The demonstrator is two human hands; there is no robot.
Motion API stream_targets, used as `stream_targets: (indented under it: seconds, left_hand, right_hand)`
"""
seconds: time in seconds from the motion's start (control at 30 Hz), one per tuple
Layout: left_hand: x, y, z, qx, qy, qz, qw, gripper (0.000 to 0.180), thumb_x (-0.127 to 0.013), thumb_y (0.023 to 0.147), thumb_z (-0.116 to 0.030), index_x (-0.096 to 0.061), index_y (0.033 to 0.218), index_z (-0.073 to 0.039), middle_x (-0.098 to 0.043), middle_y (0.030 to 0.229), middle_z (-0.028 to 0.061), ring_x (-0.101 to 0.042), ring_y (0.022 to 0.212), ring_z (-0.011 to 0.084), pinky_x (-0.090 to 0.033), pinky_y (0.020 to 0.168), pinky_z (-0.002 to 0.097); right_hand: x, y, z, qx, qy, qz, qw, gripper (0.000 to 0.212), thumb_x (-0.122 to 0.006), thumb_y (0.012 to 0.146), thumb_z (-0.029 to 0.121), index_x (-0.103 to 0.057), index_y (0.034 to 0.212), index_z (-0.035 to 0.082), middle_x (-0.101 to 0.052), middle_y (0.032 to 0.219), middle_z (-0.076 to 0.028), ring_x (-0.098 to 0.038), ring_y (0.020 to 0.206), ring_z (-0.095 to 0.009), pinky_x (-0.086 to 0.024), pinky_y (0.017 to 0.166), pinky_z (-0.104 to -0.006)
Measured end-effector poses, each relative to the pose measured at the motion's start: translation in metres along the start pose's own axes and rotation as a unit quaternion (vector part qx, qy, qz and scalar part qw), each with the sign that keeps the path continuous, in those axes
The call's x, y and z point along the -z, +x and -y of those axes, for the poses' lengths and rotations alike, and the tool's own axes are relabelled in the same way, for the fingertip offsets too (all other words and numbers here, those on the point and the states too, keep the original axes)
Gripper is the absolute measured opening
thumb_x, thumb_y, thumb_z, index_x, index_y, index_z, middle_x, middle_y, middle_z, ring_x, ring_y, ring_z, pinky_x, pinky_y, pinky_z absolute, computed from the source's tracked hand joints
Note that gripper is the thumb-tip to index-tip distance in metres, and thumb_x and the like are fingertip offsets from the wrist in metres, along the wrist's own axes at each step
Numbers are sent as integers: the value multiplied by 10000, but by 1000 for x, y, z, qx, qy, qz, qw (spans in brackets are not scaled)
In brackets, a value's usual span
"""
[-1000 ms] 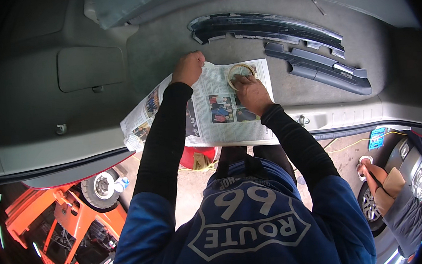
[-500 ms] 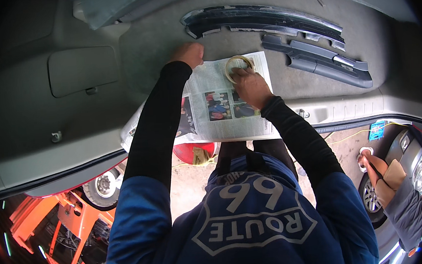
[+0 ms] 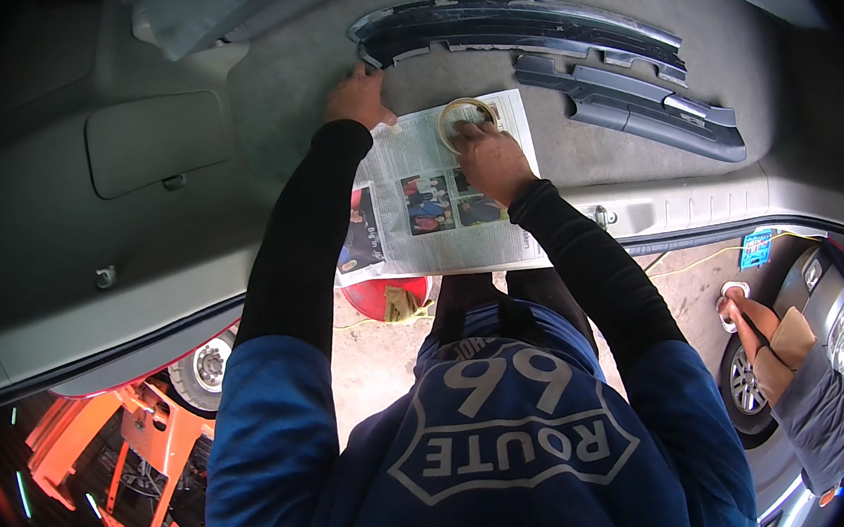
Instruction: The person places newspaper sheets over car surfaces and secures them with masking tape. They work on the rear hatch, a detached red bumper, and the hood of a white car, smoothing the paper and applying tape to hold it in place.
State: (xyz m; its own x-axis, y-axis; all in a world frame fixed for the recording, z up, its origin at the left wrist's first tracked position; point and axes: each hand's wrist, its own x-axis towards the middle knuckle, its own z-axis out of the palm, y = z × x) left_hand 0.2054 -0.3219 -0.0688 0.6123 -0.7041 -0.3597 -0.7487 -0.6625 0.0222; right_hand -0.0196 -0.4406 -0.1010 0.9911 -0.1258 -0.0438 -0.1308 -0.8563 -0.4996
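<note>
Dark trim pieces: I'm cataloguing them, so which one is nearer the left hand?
The longer, upper trim piece: its left end lies close to the left hand. The shorter trim piece, lower in view, sits farther right.

Right hand (image 3: 496, 165) on tape roll (image 3: 443, 129), newspaper (image 3: 384, 171) beneath

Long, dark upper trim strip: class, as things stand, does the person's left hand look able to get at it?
Probably yes: the left hand is right by the left end of the trim strip, and nothing visible stands between them. Whether they touch is hard to tell.
</note>
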Motion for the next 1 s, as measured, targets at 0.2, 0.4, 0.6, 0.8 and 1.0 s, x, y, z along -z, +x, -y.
stream_targets:
  seconds: [0.2,0.4,0.6,0.8,1.0]
  left_hand:
    - [-19,24,33,-46,-13,-32,998,271,-754,760,-160,-644,994,-82,-631,1143,154,-628,1041,381,-512,855,480]
    - [38,3,0,1,-22,-139,990,168,-599,918,-230,-668,912,-78,-698,1041,153,-660,951,364,-520,791,449]
    - [134,-136,-33,-44,-378,-188,905,231,-615,916,-210,-701,980,-5,-724,910,112,-687,844,231,-526,767,350]
    - [-24,-353,-25,36,-669,156,726,197,-621,980,-213,-710,1045,-49,-692,960,11,-619,890,94,-502,833,264]
    - [-277,-587,-101,159,-393,298,855,506,-638,919,-373,-616,1274,-13,-628,1261,244,-596,1190,371,-465,1006,430]
  right_hand:
    - [-9,3,-6,-3,21,-10,1000,280,-598,811,103,-699,1069,64,-635,1220,-98,-630,1052,-309,-541,886,-422]
    - [-13,22,-15,-15,31,49,998,249,-583,856,152,-701,1048,46,-704,1036,-165,-695,857,-346,-562,832,-421]
    - [43,2,-15,-48,348,-108,930,352,-611,947,304,-677,1059,-23,-716,824,-171,-711,802,-266,-541,748,-379]
    - [60,-122,4,-102,422,-27,900,292,-673,920,170,-681,1158,0,-621,757,12,-526,649,-59,-437,595,-237]
    - [-32,-289,42,-147,90,378,909,364,-645,905,359,-692,1007,13,-699,767,-177,-699,698,-278,-531,669,-408]
